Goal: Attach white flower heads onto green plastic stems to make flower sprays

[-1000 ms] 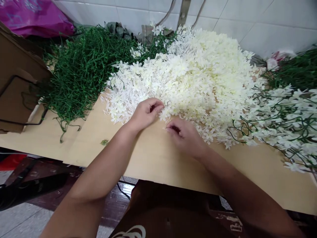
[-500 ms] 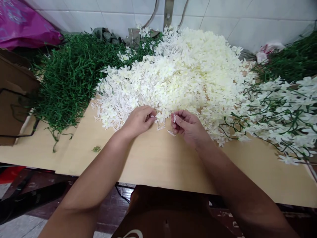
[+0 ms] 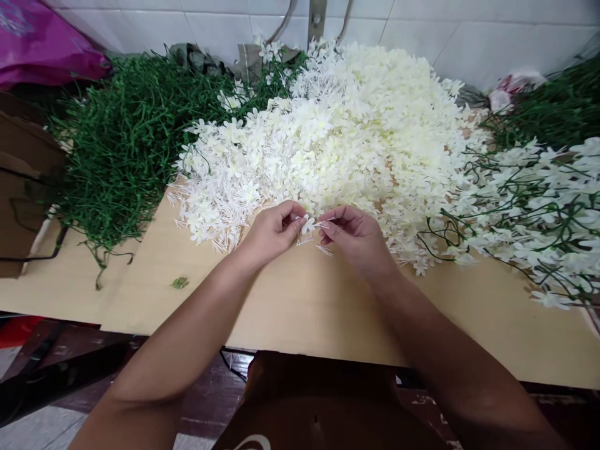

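White artificial flower is pinched in the closed fingers of the left hand, over the middle of the table. Just beside it, the right hand grips a thin white sliver between its fingertips, pointing toward the petals. Below, loose white strands lie on the table. A heap of white blossoms spreads from near the hands to the back edge. Green plastic stems are piled toward the back left corner; stemmed white flowers lie along the right edge. A cardboard box stands at the left edge.
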`<state>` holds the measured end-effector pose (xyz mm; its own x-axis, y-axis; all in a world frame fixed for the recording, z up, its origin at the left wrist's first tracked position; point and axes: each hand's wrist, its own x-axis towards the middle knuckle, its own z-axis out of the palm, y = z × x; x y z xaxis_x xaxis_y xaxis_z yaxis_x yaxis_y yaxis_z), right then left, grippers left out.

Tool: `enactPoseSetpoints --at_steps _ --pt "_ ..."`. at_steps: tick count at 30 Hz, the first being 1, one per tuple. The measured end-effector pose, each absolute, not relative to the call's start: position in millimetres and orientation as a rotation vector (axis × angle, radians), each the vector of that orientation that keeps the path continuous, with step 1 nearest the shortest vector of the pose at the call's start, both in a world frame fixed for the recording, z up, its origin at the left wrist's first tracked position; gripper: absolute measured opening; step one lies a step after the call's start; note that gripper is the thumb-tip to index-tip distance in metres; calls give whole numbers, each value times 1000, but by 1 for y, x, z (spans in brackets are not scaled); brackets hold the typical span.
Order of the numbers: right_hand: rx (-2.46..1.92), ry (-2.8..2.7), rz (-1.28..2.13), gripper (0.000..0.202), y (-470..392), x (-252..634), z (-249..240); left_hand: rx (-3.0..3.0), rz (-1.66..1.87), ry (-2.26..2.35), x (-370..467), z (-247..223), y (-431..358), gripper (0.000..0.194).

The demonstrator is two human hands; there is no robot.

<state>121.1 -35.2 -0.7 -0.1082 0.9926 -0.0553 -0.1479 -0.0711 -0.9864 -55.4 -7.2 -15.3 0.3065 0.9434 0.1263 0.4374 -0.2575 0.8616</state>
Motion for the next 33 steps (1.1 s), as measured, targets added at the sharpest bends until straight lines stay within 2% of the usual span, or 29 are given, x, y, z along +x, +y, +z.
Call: enactPoseSetpoints --at_steps 3,7,14,22,33 --pt "-1175 -1457 953 4 -36 117 -6 1728 890 1180 -50 -16 -10 14" --pt "-1187 -1677 604 7 -34 115 -15 1640 907 1143 -47 -16 -11 14" --pt "-1143 -1662 565 7 -31 115 -22 1639 936 1112 -46 -13 -13 11" --pt "-1040 -1762 226 9 -31 112 -26 1619 965 1098 -45 -9 -15 8" --pt "-1043 -1834 191 11 -33 114 -22 1621 1004 1104 -45 -9 -15 8"
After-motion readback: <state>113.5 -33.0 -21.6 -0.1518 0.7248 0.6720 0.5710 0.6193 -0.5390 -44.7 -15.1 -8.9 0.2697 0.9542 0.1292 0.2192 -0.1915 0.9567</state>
